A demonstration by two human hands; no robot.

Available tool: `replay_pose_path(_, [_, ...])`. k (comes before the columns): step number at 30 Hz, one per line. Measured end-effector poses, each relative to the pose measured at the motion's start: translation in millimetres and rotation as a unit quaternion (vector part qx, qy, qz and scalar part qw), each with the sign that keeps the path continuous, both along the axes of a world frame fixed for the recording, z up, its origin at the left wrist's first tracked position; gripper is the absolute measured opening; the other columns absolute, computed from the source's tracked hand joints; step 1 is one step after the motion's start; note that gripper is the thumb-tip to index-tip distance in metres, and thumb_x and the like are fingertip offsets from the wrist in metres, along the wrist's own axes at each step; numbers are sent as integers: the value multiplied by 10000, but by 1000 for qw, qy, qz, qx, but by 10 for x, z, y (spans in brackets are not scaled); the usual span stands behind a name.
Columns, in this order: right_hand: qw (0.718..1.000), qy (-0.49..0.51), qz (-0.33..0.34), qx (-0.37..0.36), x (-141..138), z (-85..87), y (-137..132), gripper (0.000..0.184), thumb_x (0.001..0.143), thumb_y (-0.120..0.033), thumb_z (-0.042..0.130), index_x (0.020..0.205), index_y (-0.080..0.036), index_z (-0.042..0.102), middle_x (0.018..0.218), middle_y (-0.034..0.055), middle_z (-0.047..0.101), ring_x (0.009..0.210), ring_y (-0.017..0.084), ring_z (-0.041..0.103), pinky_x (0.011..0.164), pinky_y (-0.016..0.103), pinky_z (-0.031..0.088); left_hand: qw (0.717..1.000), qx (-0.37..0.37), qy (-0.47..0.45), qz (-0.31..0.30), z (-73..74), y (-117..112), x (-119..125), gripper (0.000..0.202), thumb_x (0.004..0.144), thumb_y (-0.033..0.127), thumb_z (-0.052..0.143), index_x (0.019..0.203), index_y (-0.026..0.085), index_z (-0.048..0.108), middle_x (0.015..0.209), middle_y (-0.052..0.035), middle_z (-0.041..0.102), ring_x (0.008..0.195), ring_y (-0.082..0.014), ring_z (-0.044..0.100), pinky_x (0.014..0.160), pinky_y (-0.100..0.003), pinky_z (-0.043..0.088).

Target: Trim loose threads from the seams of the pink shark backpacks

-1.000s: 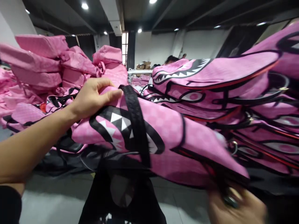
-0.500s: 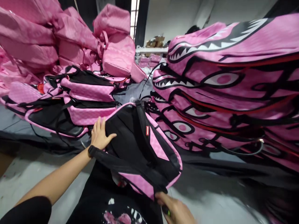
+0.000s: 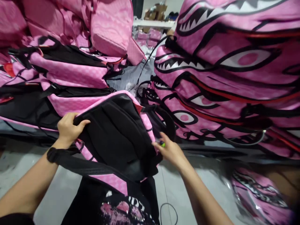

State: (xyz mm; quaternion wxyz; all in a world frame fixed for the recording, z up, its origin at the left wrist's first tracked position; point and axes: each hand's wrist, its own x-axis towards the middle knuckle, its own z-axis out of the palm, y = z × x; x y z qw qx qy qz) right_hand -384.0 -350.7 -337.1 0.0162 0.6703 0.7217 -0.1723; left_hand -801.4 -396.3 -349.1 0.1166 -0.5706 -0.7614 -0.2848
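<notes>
A pink and black backpack (image 3: pixel 112 131) is tilted in front of me with its black padded back panel facing up. My left hand (image 3: pixel 70 128) grips its left edge, thumb on the black panel and fingers behind the edge. A loose black shoulder strap (image 3: pixel 79 165) runs from my left wrist across the lower side of the bag. At the right edge of the bag, my right hand (image 3: pixel 171 150) is closed around a small tool with a black and green end (image 3: pixel 162 143); most of it is hidden. Its fingertips touch the pink side trim.
Pink backpacks with shark mouths and eyes (image 3: pixel 185 117) are stacked on the right. More pink and black bags (image 3: pixel 77 73) lie at the left, with plain pink bags (image 3: pixel 112 28) behind. A plastic-wrapped pink bag (image 3: pixel 260 197) is low at right. Cardboard boxes (image 3: pixel 156 12) stand far back.
My right hand has moved up from the lower corner to the bag's right edge. The right shoulder strap has flipped off the back panel to the far side. The view has shifted closer.
</notes>
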Motion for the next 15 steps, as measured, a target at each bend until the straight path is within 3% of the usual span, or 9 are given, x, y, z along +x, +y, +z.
replay_pose_path(2, [999, 9, 18, -32, -104, -76, -20, 575, 965, -457, 542, 1449, -171, 424, 1076, 136, 751, 996, 272, 730, 763, 318, 526, 997, -60, 11, -49, 167, 17, -167, 626, 811, 760, 491, 1003, 183, 640, 977, -133, 710, 948, -333, 674, 860, -427, 514])
replay_pose_path(5, [999, -28, 1, -29, -376, -103, -65, 423, 955, -447, 565, 1263, -158, 547, 967, 152, 758, 919, 295, 737, 706, 317, 494, 965, -198, -35, -171, 604, 140, -246, 636, 809, 759, 498, 1064, 199, 655, 1030, -96, 731, 914, -300, 683, 804, -402, 541])
replay_pose_path(6, [999, -29, 0, -28, -440, -92, -78, 375, 954, -448, 564, 1196, -161, 571, 954, 152, 757, 909, 295, 738, 695, 313, 490, 955, -205, -45, -208, 779, 192, -191, 616, 809, 746, 527, 1081, 210, 658, 1044, -77, 732, 904, -277, 682, 800, -388, 545])
replay_pose_path(9, [999, -36, -10, -17, -513, -57, -105, 327, 964, -447, 535, 1122, -165, 583, 924, 144, 755, 898, 295, 741, 686, 310, 490, 953, -76, 42, -290, 1170, 356, 263, 433, 921, 590, 528, 1101, 220, 665, 1071, -51, 705, 953, -226, 654, 884, -387, 514])
replay_pose_path(10, [999, -43, -16, -13, -510, -55, -108, 323, 969, -440, 524, 1123, -162, 581, 922, 146, 755, 897, 296, 742, 687, 312, 492, 930, -51, 97, -352, 1203, 415, 494, 352, 953, 511, 523, 1073, 216, 671, 1054, -52, 703, 972, -222, 642, 904, -387, 496])
replay_pose_path(12, [998, -51, -23, -13, -490, -73, -103, 327, 971, -442, 516, 1124, -161, 585, 928, 154, 754, 906, 302, 742, 691, 318, 499, 869, -90, 190, -448, 1097, 541, 998, 270, 979, 387, 523, 1099, 195, 669, 1091, -78, 693, 1026, -227, 626, 882, -364, 481])
replay_pose_path(15, [998, -51, -30, -22, -457, -140, -84, 347, 971, -465, 517, 1108, -156, 596, 928, 164, 752, 911, 314, 741, 703, 340, 515, 837, -133, 288, -446, 685, 724, 1634, 380, 884, 473, 666, 1043, 128, 681, 1052, -133, 684, 977, -261, 620, 784, -366, 449])
